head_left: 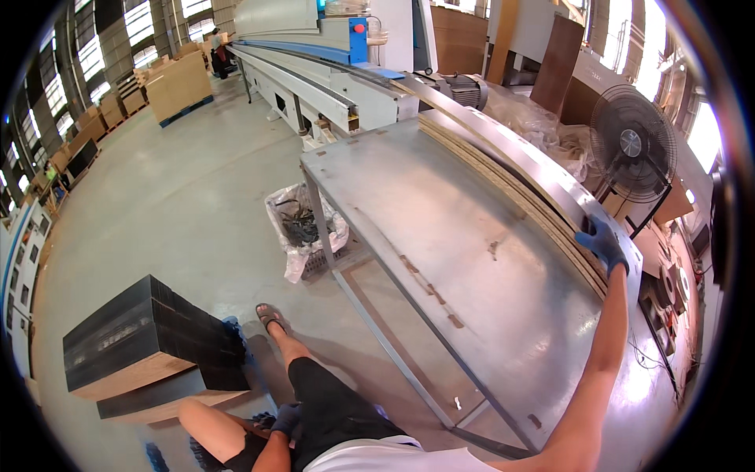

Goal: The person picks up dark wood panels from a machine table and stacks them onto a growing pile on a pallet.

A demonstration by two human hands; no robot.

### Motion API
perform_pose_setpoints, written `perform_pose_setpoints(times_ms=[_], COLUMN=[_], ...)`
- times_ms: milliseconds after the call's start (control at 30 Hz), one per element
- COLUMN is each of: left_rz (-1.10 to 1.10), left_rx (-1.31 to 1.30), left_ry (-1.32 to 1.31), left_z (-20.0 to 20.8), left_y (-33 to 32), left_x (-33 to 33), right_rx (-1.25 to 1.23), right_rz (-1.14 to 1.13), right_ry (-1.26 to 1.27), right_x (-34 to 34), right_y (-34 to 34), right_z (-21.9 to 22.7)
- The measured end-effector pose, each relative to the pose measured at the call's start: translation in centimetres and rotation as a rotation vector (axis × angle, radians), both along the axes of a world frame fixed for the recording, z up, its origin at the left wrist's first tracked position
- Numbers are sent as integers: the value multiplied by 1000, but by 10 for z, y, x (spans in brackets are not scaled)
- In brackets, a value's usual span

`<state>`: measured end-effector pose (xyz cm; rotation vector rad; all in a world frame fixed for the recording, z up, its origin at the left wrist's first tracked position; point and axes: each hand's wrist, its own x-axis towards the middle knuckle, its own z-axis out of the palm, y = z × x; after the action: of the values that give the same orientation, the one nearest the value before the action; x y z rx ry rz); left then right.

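My right hand, in a blue glove, reaches over the right side of a metal-topped table. Its thumb stands apart from its fingers, at the near part of a stack of long, narrow boards with raw, tan edges. Whether the fingers press on the top board is too small to tell. Down by my thigh is my left hand, in a dark blue glove, its fingers mostly hidden. Left of my legs, black-faced panels with pale wood edges are stacked near the floor.
A long white and blue machine stands beyond the table. Beside the table legs is a lined basket of dark scraps. A black fan stands at the right, near plastic sheeting. Boxes on a pallet and another person are farther back.
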<state>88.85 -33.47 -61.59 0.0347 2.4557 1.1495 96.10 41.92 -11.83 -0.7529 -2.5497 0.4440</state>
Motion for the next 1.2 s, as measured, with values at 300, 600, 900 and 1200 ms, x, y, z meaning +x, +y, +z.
perform_pose_setpoints(times_ms=[300,600,900,1200], left_rz=[-33,72,142,280], left_rx=[10,29,65,58], left_ry=[-136,-78,-69,-164], left_z=[-29,12,-6,35], left_y=[-6,12,14,17], left_x=[-17,-12,-7,20], right_rx=[-137,302,191,125], right_rz=[-19,-44,3,-74], right_ry=[-45,21,0,-224], right_x=[120,70,-134,-241], right_y=[44,58,64,91], right_z=[-12,-1,-14,-19])
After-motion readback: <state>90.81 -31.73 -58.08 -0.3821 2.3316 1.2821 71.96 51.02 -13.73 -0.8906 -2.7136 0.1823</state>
